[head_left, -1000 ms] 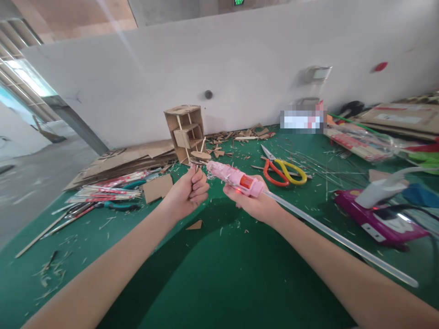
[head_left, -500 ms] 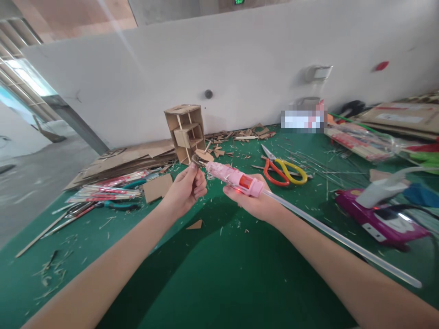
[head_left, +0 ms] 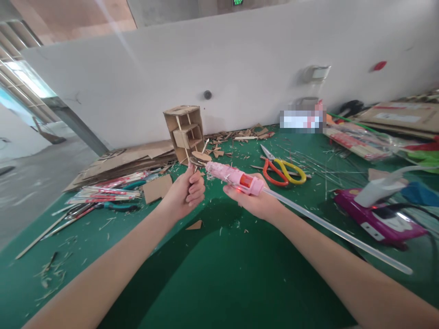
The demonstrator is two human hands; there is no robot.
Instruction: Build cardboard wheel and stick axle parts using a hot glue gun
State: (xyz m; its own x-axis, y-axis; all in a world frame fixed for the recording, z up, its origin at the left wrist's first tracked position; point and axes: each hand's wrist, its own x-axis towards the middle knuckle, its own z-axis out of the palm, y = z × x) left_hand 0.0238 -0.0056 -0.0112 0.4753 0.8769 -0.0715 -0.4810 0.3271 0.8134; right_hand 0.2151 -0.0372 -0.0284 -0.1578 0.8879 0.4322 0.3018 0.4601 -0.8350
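My left hand (head_left: 188,189) is closed, thumb and fingers pinching a small piece with a round cardboard disc (head_left: 201,156) and a thin wooden stick (head_left: 206,145) poking up from it. A darker round edge shows beside the thumb; its kind is unclear. My right hand (head_left: 257,201) is wrapped around a pink hot glue gun (head_left: 226,173), its nozzle pointing left at the disc. Whether the nozzle touches the piece cannot be made out. From the gun's back a long clear glue stick (head_left: 343,228) reaches out over my right forearm. Behind the disc stands a cardboard shelf-like frame (head_left: 185,132) with wooden sticks.
Scissors (head_left: 284,169) with red and yellow handles lie right of the glue gun. A purple power strip (head_left: 380,219) with a plug sits at the right. Bundled sticks (head_left: 106,192), pliers (head_left: 120,206) and stacked cardboard (head_left: 133,162) lie left. Scraps litter the green table (head_left: 219,278).
The disc has tilted and now looks flatter, as my left hand has turned slightly. The glue stick's free end has shifted a little up and left. The glue gun stays nearly in place.
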